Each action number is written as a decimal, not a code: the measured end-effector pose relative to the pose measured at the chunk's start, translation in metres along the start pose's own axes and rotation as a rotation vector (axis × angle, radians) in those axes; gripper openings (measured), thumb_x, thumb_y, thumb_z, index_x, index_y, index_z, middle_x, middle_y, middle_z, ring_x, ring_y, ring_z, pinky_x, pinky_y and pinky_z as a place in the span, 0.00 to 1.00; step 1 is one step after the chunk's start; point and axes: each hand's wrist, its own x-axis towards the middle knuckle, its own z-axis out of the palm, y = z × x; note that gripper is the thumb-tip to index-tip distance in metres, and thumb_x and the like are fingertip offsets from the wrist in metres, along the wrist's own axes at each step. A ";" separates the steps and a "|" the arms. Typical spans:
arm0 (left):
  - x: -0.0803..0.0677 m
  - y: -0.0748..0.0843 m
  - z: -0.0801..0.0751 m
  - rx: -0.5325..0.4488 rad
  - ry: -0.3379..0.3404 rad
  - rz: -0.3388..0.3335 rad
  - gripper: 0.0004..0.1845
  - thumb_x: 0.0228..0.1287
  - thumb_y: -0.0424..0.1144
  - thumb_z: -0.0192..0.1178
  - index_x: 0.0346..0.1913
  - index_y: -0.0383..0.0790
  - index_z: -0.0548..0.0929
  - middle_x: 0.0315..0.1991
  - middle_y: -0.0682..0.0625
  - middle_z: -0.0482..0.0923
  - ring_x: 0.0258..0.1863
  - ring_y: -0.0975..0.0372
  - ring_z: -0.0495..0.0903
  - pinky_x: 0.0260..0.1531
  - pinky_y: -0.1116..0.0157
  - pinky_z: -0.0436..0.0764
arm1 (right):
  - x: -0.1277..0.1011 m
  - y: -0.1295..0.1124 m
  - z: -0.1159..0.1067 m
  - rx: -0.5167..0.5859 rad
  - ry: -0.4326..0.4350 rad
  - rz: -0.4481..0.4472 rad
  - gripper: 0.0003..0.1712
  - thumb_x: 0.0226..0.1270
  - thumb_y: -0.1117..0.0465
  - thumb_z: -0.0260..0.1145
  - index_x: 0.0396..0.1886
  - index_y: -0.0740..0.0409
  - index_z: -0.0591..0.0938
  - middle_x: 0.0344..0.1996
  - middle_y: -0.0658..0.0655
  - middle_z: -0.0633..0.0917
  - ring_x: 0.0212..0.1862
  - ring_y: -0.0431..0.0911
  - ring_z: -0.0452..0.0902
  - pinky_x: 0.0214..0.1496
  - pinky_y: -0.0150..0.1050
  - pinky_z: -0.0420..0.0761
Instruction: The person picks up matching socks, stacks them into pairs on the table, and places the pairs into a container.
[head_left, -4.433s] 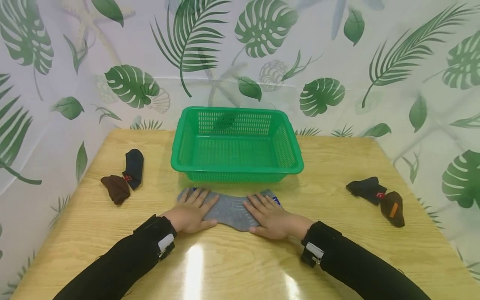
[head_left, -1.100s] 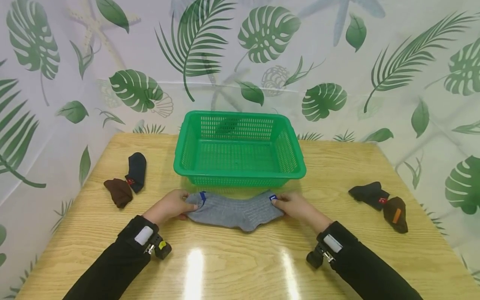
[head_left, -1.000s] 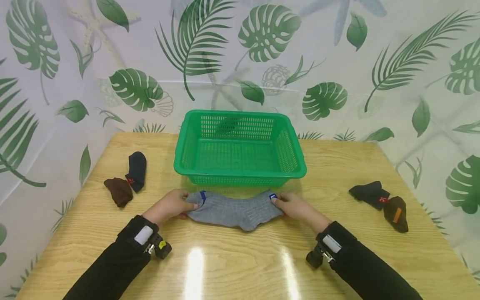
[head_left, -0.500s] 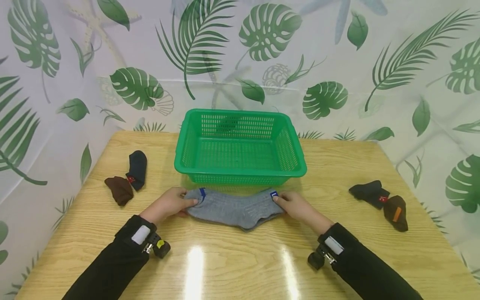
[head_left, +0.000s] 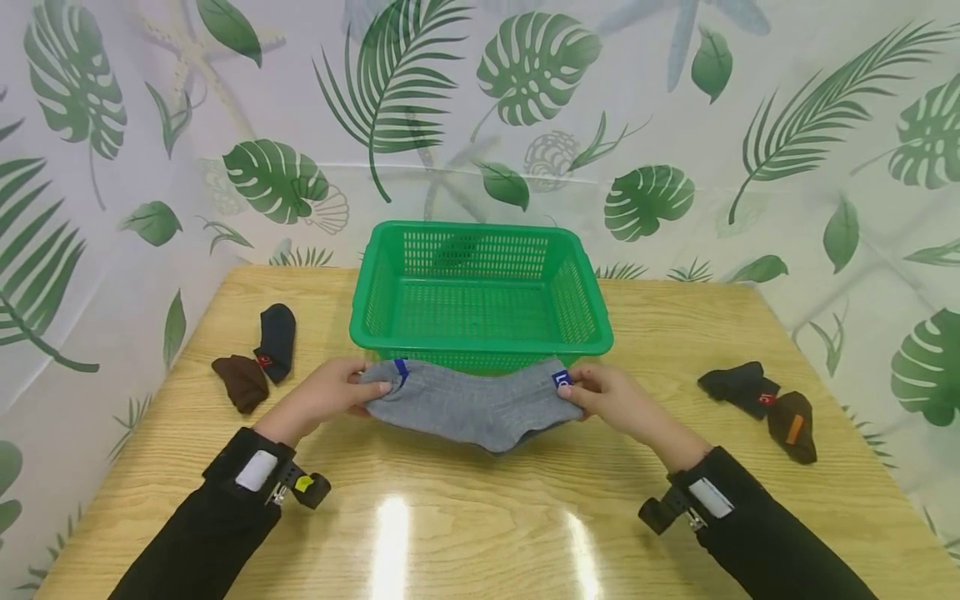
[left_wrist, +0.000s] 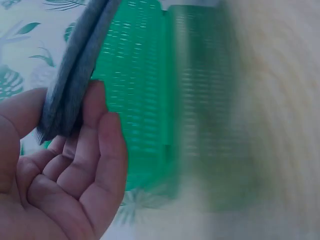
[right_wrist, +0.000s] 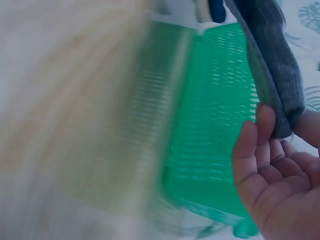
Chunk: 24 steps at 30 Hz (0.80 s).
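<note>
A pair of grey socks, laid one on the other, is stretched sideways between my two hands in front of the basket. My left hand pinches the toe end, by a blue band, between thumb and fingers. The cuff end with a blue label is pinched by my right hand. In the left wrist view the grey socks show edge-on as two layers. The right wrist view shows the layered cuff of the socks between thumb and fingertips. The socks sag a little in the middle and overlap the basket's front wall.
A green plastic basket stands behind the socks. At the left lie a black sock and a brown sock. To the right are another black sock and a brown sock with an orange patch. Leaf-patterned cloth hangs behind the wooden table.
Earlier both hands lay flat on the grey socks on the table. They then gripped the two ends, and now the socks are lifted up off the table, with the hands slightly farther apart.
</note>
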 end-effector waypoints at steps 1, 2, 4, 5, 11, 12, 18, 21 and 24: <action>0.000 0.003 -0.002 -0.001 -0.004 0.002 0.10 0.70 0.37 0.58 0.41 0.32 0.74 0.29 0.50 0.76 0.35 0.59 0.82 0.42 0.57 0.84 | -0.001 -0.004 -0.005 0.003 -0.003 -0.010 0.14 0.73 0.61 0.59 0.46 0.71 0.78 0.29 0.54 0.82 0.32 0.43 0.79 0.38 0.47 0.83; -0.001 0.007 -0.005 0.005 -0.005 0.003 0.10 0.70 0.38 0.58 0.41 0.32 0.73 0.28 0.51 0.74 0.34 0.59 0.82 0.43 0.56 0.84 | -0.001 -0.008 -0.009 0.006 -0.003 -0.016 0.14 0.73 0.62 0.59 0.46 0.71 0.78 0.29 0.54 0.82 0.32 0.43 0.79 0.38 0.46 0.83; -0.001 0.016 -0.010 0.009 -0.001 0.001 0.10 0.70 0.38 0.58 0.40 0.34 0.72 0.26 0.52 0.73 0.34 0.59 0.82 0.44 0.56 0.83 | 0.000 -0.017 -0.019 0.018 0.000 -0.019 0.14 0.74 0.62 0.59 0.47 0.72 0.77 0.30 0.54 0.82 0.33 0.43 0.79 0.38 0.44 0.84; 0.000 0.021 -0.013 0.009 0.008 0.000 0.10 0.71 0.38 0.58 0.40 0.34 0.72 0.25 0.52 0.74 0.34 0.59 0.82 0.45 0.56 0.83 | 0.000 -0.022 -0.023 0.016 0.008 -0.019 0.15 0.74 0.61 0.58 0.48 0.72 0.77 0.30 0.54 0.82 0.34 0.42 0.79 0.38 0.42 0.84; 0.017 0.050 -0.027 0.000 0.139 -0.020 0.13 0.72 0.40 0.56 0.48 0.31 0.73 0.34 0.49 0.79 0.39 0.56 0.83 0.49 0.56 0.81 | 0.021 -0.046 -0.045 0.022 0.085 0.012 0.18 0.75 0.60 0.57 0.52 0.72 0.76 0.32 0.53 0.83 0.33 0.41 0.80 0.42 0.39 0.83; 0.021 0.055 -0.028 0.000 0.171 -0.028 0.14 0.72 0.41 0.56 0.48 0.32 0.73 0.36 0.49 0.77 0.40 0.55 0.83 0.49 0.56 0.81 | 0.027 -0.048 -0.048 0.027 0.098 0.027 0.19 0.76 0.59 0.56 0.53 0.72 0.75 0.32 0.52 0.83 0.33 0.41 0.80 0.42 0.39 0.83; 0.055 0.077 -0.025 -0.022 0.389 -0.075 0.13 0.71 0.43 0.56 0.34 0.37 0.69 0.35 0.47 0.69 0.39 0.53 0.82 0.47 0.58 0.81 | 0.068 -0.066 -0.057 -0.005 0.178 0.119 0.21 0.76 0.55 0.56 0.55 0.70 0.76 0.35 0.56 0.80 0.36 0.44 0.78 0.47 0.42 0.83; 0.072 0.085 -0.021 -0.074 0.447 -0.090 0.12 0.71 0.42 0.57 0.33 0.39 0.69 0.34 0.48 0.69 0.38 0.53 0.81 0.47 0.58 0.82 | 0.087 -0.075 -0.057 -0.068 0.206 0.175 0.21 0.75 0.53 0.56 0.54 0.67 0.78 0.38 0.59 0.80 0.38 0.47 0.79 0.48 0.43 0.82; 0.086 0.094 -0.017 -0.151 0.479 -0.098 0.10 0.71 0.42 0.56 0.39 0.36 0.74 0.37 0.47 0.72 0.42 0.51 0.80 0.48 0.60 0.81 | 0.103 -0.080 -0.055 -0.120 0.230 0.215 0.21 0.75 0.52 0.57 0.53 0.67 0.79 0.40 0.62 0.82 0.38 0.49 0.81 0.48 0.45 0.82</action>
